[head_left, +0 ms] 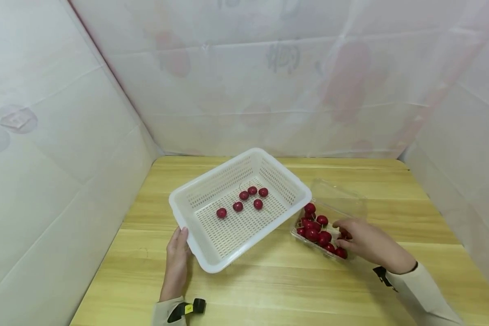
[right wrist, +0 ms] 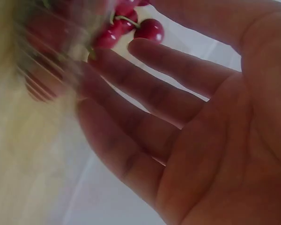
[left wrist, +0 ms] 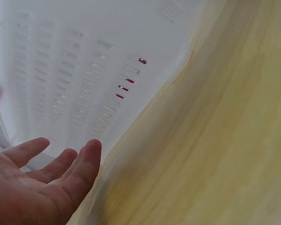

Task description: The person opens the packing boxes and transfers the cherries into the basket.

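My left hand (head_left: 178,256) holds the white plastic basket (head_left: 203,268) by its near left side, thumb on the rim, other fingers (left wrist: 90,157) under the slotted wall. Inside the basket several red cherries (head_left: 238,207) lie spread over the mesh floor, some with stems. My right hand (head_left: 364,242) reaches into a clear plastic clamshell box (head_left: 305,239) of cherries (head_left: 312,234), thumb and fingers apart. In the right wrist view its fingers (right wrist: 154,91) extend toward the cherries (right wrist: 149,31), and the fingertips are partly hidden by the box wall.
The box's clear lid (head_left: 340,197) stands folded back behind it. The basket's right corner overlaps the box in the head view. Under both is a light wooden table (head_left: 269,299), with pale cloth walls (head_left: 244,90) at its back and sides.
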A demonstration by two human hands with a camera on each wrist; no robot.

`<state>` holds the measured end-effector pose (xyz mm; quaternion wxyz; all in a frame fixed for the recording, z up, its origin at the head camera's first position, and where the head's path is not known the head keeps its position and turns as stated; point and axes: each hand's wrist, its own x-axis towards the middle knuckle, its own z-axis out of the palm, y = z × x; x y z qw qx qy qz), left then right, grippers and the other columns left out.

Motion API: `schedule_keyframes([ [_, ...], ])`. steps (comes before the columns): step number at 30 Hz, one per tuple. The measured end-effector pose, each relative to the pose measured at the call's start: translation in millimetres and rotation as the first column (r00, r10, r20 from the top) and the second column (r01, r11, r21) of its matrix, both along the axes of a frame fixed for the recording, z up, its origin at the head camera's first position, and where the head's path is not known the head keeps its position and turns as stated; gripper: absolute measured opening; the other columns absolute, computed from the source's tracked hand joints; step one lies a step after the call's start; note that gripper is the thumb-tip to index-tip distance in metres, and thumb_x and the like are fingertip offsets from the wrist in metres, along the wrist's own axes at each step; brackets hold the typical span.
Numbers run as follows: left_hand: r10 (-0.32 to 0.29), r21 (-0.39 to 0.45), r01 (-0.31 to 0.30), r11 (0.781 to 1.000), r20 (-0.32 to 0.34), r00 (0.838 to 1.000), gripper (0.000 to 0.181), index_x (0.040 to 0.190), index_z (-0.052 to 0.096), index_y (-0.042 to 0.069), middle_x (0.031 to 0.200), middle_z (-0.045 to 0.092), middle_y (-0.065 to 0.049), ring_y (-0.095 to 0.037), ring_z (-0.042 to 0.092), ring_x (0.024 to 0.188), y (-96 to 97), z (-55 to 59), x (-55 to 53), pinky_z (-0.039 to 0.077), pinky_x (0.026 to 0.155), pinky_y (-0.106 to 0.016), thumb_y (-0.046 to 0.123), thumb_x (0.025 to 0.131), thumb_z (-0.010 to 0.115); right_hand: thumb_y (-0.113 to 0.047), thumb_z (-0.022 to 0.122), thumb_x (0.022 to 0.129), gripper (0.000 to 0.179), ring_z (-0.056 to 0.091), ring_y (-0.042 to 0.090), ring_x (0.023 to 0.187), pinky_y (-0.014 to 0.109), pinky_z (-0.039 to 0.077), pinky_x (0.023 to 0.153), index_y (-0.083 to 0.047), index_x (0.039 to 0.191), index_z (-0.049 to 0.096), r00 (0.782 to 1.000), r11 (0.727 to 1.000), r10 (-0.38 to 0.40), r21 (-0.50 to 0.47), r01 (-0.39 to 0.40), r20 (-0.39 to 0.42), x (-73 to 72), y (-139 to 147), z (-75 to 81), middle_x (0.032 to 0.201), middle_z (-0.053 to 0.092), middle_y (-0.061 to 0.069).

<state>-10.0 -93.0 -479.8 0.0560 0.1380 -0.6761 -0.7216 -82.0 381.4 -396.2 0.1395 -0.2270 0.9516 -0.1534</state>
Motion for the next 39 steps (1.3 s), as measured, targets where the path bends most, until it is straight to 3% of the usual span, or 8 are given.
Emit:
schedule_keyframes([
  [2,0.000,0.004,0.000,1.000,-0.001,1.000,0.055,0.158,0.042,0.019,0.145,0.059,-0.016,-0.014,0.066,0.122,0.0,0.3,0.2,0.055,0.099,-0.024,0.048,0.112,0.037,-0.020,0.078,0.092,0.033,0.061,0.007,0.081,0.028,0.053,0.064,-0.004,0.120,0.070,1.000,1.000,0.009,-0.002,-0.009,-0.017,-0.1,-0.5,-5.2,0.096,0.071,-0.001],
  [12,-0.004,0.008,0.004,1.000,0.000,1.000,0.055,0.157,0.043,0.019,0.145,0.059,-0.017,-0.018,0.065,0.123,0.4,0.7,0.3,0.056,0.099,-0.025,0.050,0.111,0.036,-0.015,0.081,0.088,0.038,0.068,0.015,0.089,0.034,0.058,0.071,-0.003,0.122,0.071,0.999,1.000,-0.018,0.006,0.018,-0.046,0.6,-8.2,-25.6,0.110,0.076,0.008],
  [19,-0.007,0.012,0.007,1.000,0.004,1.000,0.056,0.157,0.042,0.017,0.145,0.059,-0.016,-0.017,0.066,0.124,0.2,1.0,-0.4,0.056,0.099,-0.025,0.050,0.111,0.036,-0.012,0.081,0.087,0.036,0.069,0.015,0.085,0.034,0.056,0.068,-0.002,0.120,0.070,0.997,1.000,-0.011,-0.006,0.011,-0.082,-0.4,-9.4,-28.2,0.101,0.076,0.005],
  [24,-0.008,0.001,0.008,1.000,0.020,1.000,0.056,0.157,0.043,0.018,0.147,0.058,-0.015,-0.016,0.064,0.126,-0.3,2.2,0.4,0.055,0.100,-0.023,0.050,0.112,0.036,-0.015,0.076,0.094,0.030,0.058,0.005,0.075,0.026,0.049,0.063,-0.004,0.120,0.070,0.997,0.999,-0.028,-0.024,0.027,-0.068,0.8,-6.7,-26.4,0.094,0.073,-0.003],
  [27,-0.007,-0.006,0.008,1.000,0.032,0.999,0.057,0.158,0.041,0.018,0.148,0.057,-0.015,-0.016,0.063,0.127,-0.8,2.9,0.7,0.054,0.100,-0.022,0.051,0.111,0.035,-0.017,0.071,0.098,0.026,0.059,0.006,0.079,0.026,0.050,0.065,-0.005,0.121,0.071,0.996,0.997,-0.061,-0.041,0.058,-0.072,1.9,-4.5,-23.9,0.097,0.073,-0.002],
  [31,-0.008,-0.007,0.008,1.000,0.039,0.999,0.058,0.159,0.040,0.019,0.149,0.055,-0.015,-0.017,0.062,0.129,-0.9,2.9,0.5,0.054,0.101,-0.021,0.052,0.111,0.035,-0.013,0.068,0.099,0.022,0.065,0.012,0.088,0.033,0.057,0.071,-0.001,0.117,0.071,0.988,0.995,-0.058,-0.093,0.045,-0.144,0.7,-1.4,-17.7,0.103,0.073,0.005],
  [35,-0.005,-0.004,0.006,1.000,0.043,0.999,0.058,0.158,0.040,0.019,0.149,0.055,-0.015,-0.016,0.062,0.130,-0.6,2.8,0.2,0.054,0.101,-0.021,0.052,0.111,0.035,-0.005,0.069,0.097,0.014,0.057,0.002,0.079,0.025,0.054,0.063,-0.001,0.110,0.074,0.972,0.984,-0.037,-0.178,-0.005,-0.233,-0.7,1.0,-7.4,0.100,0.070,0.004],
  [39,-0.001,0.008,0.001,1.000,0.042,0.999,0.057,0.158,0.042,0.021,0.150,0.055,-0.015,-0.014,0.062,0.128,-0.5,3.2,-0.9,0.055,0.101,-0.022,0.053,0.110,0.037,-0.003,0.072,0.095,0.015,0.050,-0.005,0.073,0.020,0.048,0.058,-0.003,0.109,0.076,0.936,0.975,-0.022,-0.216,-0.057,-0.350,-3.0,1.0,4.1,0.101,0.069,0.002],
])
